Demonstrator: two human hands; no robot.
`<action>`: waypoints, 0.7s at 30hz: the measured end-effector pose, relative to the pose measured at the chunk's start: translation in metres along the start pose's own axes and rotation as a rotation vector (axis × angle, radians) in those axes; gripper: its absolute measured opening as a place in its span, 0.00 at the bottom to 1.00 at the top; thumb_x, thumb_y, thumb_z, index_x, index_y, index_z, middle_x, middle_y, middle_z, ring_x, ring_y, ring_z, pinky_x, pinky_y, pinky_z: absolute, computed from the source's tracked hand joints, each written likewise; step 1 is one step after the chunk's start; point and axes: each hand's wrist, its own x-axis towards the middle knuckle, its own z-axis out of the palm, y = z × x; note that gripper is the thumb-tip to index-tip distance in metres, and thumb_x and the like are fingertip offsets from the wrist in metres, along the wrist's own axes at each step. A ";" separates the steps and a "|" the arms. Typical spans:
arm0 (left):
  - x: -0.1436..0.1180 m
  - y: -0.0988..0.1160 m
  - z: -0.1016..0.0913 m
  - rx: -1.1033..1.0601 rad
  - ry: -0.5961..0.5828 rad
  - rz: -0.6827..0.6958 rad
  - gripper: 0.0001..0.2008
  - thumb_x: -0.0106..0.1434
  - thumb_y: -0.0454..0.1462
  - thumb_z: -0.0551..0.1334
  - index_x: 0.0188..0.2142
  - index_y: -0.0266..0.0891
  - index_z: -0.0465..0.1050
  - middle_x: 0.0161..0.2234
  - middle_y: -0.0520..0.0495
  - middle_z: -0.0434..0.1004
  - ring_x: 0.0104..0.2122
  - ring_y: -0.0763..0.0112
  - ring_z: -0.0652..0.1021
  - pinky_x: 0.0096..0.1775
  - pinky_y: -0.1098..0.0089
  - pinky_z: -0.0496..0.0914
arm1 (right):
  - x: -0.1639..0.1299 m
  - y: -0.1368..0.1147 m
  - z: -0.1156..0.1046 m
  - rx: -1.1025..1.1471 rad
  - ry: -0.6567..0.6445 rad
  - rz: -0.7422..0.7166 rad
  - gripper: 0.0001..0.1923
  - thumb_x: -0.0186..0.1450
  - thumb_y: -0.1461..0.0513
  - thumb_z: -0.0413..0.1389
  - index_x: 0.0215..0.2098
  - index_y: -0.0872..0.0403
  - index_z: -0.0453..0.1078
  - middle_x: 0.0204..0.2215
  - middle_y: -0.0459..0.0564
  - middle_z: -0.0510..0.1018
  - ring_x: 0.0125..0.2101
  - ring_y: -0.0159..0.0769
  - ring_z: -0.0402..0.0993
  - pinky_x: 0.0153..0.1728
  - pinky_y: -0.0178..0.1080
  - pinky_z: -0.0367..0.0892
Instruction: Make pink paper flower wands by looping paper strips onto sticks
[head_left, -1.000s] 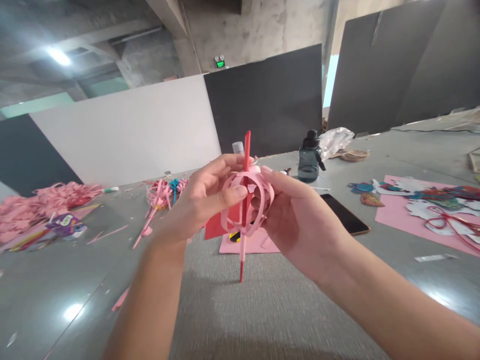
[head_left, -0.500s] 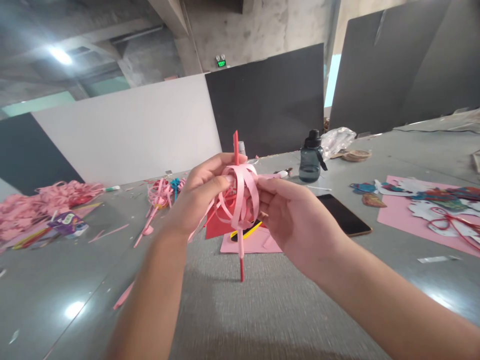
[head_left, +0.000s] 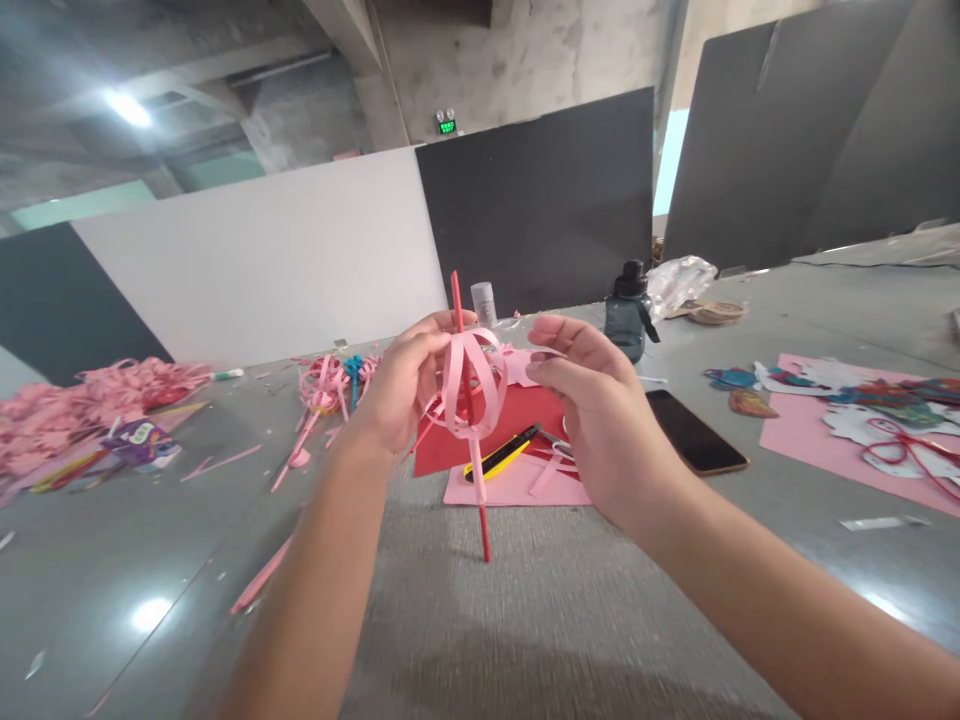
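While holding a pink paper cage [head_left: 452,385] by its top in the left hand [head_left: 409,382], works bare-handed at the middle of a grey table [head_left: 172,550]. Pinches the upper left of the cage with left thumb and fingers, close beside a red stick [head_left: 467,385] running up through the curved strips. Leaves the stick slightly tilted, top leaning left, with red ends poking out above the cage and below a pink sleeve [head_left: 478,470]. Cannot tell whether touching the table at the lower tip. Holds the right hand [head_left: 600,400] just to the right, apart from the cage, fingers half curled, thumb parted from them; shows a thin pale edge in that gap, too unclear to call gripped or merely behind.

Seems to be at the step of shaping or checking the strips around the stick. Probably calls next for a steady left pinch, against slipping, and a light right touch to space the strips without creasing them.

Just beyond, on the table: a pink sheet [head_left: 459,490], a black-and-yellow cutter [head_left: 502,453] and red paper [head_left: 439,455]. To the right, a dark phone [head_left: 694,430]. Farther left, a purple packet [head_left: 142,442] and a pink paper pile [head_left: 97,400]. Farther back, a dark bottle [head_left: 627,318], then a white panel [head_left: 262,260] and a black panel [head_left: 540,200].
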 end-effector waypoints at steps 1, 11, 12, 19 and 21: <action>0.000 0.000 0.001 -0.008 0.002 0.009 0.13 0.64 0.36 0.62 0.48 0.38 0.76 0.42 0.43 0.82 0.32 0.68 0.80 0.31 0.71 0.73 | 0.006 0.005 -0.003 -0.028 0.014 0.012 0.19 0.57 0.63 0.64 0.47 0.46 0.72 0.46 0.47 0.77 0.45 0.39 0.73 0.47 0.45 0.65; 0.003 -0.003 0.004 0.055 0.119 0.097 0.14 0.61 0.36 0.71 0.47 0.39 0.78 0.42 0.45 0.82 0.36 0.69 0.82 0.36 0.72 0.78 | 0.022 0.043 -0.007 0.211 -0.399 0.348 0.20 0.72 0.44 0.53 0.47 0.48 0.74 0.45 0.51 0.82 0.43 0.41 0.78 0.53 0.48 0.67; 0.004 -0.004 0.004 0.068 0.137 0.124 0.14 0.60 0.36 0.72 0.47 0.39 0.78 0.42 0.45 0.82 0.36 0.69 0.82 0.36 0.73 0.77 | 0.021 0.043 -0.006 0.224 -0.401 0.356 0.20 0.72 0.44 0.52 0.49 0.47 0.74 0.45 0.51 0.82 0.43 0.41 0.78 0.53 0.48 0.67; 0.008 -0.009 -0.002 0.084 0.225 0.260 0.12 0.60 0.37 0.73 0.44 0.40 0.79 0.39 0.48 0.80 0.34 0.72 0.80 0.37 0.74 0.76 | 0.022 0.047 -0.006 0.130 -0.429 0.424 0.28 0.72 0.39 0.47 0.55 0.47 0.71 0.48 0.54 0.81 0.46 0.46 0.78 0.55 0.51 0.66; 0.010 -0.008 -0.003 0.053 0.274 0.281 0.12 0.60 0.38 0.73 0.42 0.40 0.79 0.37 0.48 0.80 0.32 0.74 0.80 0.35 0.75 0.76 | 0.021 0.051 -0.008 0.097 -0.475 0.455 0.30 0.71 0.37 0.45 0.54 0.47 0.70 0.46 0.55 0.82 0.44 0.47 0.79 0.53 0.53 0.68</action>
